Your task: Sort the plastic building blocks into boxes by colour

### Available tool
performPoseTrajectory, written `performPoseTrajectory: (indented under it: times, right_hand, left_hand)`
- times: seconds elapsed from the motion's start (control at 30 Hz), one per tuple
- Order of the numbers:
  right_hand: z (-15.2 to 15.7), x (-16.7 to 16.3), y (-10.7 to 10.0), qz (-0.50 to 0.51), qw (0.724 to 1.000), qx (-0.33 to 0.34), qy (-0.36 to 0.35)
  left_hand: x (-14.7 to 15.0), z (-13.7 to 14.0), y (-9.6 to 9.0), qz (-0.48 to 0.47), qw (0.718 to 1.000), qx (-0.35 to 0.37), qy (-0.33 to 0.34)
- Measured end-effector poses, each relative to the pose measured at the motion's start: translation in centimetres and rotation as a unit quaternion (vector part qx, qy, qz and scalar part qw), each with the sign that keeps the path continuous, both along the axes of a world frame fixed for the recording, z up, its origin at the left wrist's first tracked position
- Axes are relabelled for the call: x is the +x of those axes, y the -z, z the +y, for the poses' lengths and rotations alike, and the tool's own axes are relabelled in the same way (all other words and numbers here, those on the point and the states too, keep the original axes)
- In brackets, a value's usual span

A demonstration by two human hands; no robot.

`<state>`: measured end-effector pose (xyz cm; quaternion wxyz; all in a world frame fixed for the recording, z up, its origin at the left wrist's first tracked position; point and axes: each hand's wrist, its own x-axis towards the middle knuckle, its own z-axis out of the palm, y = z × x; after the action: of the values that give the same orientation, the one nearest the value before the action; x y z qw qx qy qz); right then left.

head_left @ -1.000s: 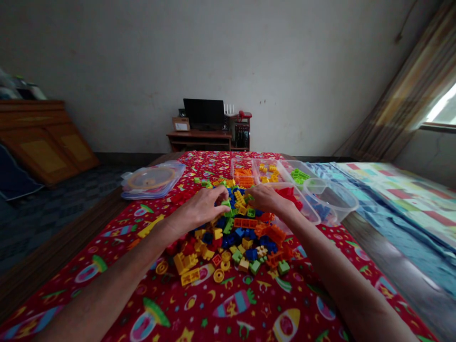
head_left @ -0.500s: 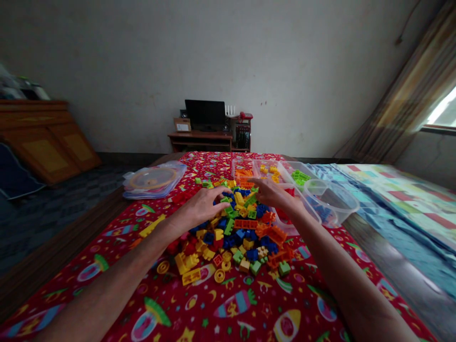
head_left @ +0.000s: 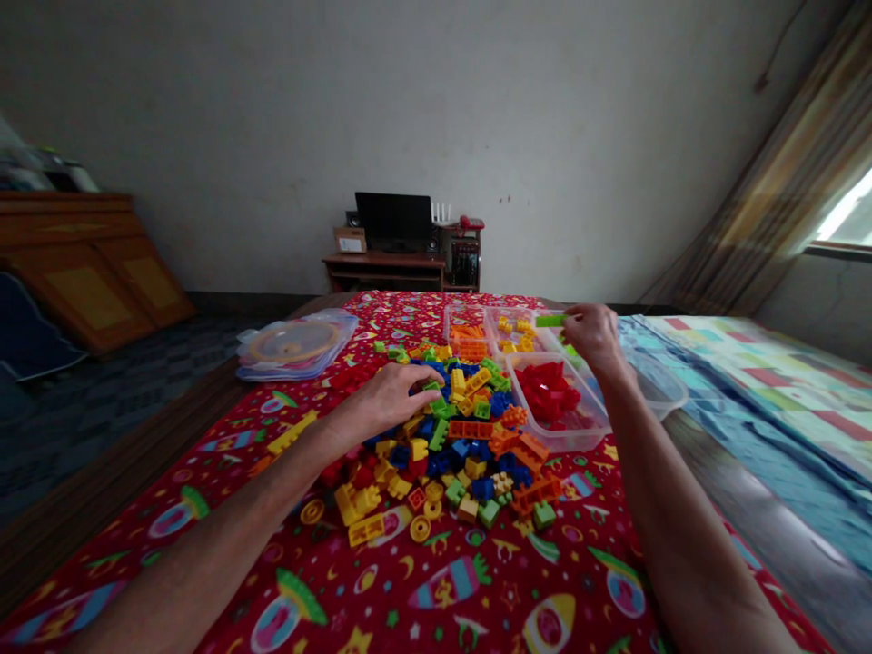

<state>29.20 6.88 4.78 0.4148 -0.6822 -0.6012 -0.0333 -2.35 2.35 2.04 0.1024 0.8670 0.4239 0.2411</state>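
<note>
A heap of plastic building blocks (head_left: 470,429) in yellow, blue, green, orange and red spreads over the table's middle. My left hand (head_left: 388,397) reaches into its upper left side, thumb and fingers curled round a green block (head_left: 431,387) still among the others. Raised above the clear boxes on the right, my right hand (head_left: 594,334) pinches a long green block (head_left: 550,321) by one end. Red pieces (head_left: 549,392) fill the near clear box (head_left: 569,442). Yellow blocks (head_left: 518,341) and orange blocks (head_left: 469,340) lie in boxes behind it. My right hand partly hides the green blocks' box.
Stacked clear lids (head_left: 296,343) lie at the table's left edge. A round clear tub (head_left: 664,395) stands at the right, partly behind my right arm. The patterned red cloth (head_left: 442,581) covers the table. A bed (head_left: 769,400) adjoins on the right.
My right hand has left the heap and moved right, carrying a long green block over the boxes. The box of red pieces is uncovered. My left hand's fingers have closed slightly.
</note>
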Motion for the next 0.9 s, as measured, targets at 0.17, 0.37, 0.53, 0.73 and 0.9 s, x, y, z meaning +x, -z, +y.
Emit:
performPoseTrajectory:
  times: [0.17,0.37,0.53,0.73,0.9]
  right_hand:
    - [1.2,3.0,1.1,0.022,0.996,-0.02,0.084]
    - [-0.1,-1.9,0.3,-0.034,0.988,-0.109,-0.106]
    - [-2.7,-8.2,1.6,-0.326,0.902,-0.162,-0.234]
    - [-3.5,-10.1,3.8,-0.418,0.862,-0.213,-0.192]
    - [-3.5,-9.5,3.1,-0.362,0.899,-0.164,-0.185]
  left_hand:
    - [0.0,0.1,0.2,-0.021,1.0,-0.001,-0.005]
    - [-0.5,0.9,0.9,-0.094,0.995,-0.011,-0.022]
    - [-1.2,1.9,1.1,-0.192,0.979,-0.059,-0.023]
    - [-1.5,2.2,1.1,-0.194,0.979,-0.049,-0.035]
    - [-1.3,2.2,1.2,-0.204,0.977,-0.055,-0.041]
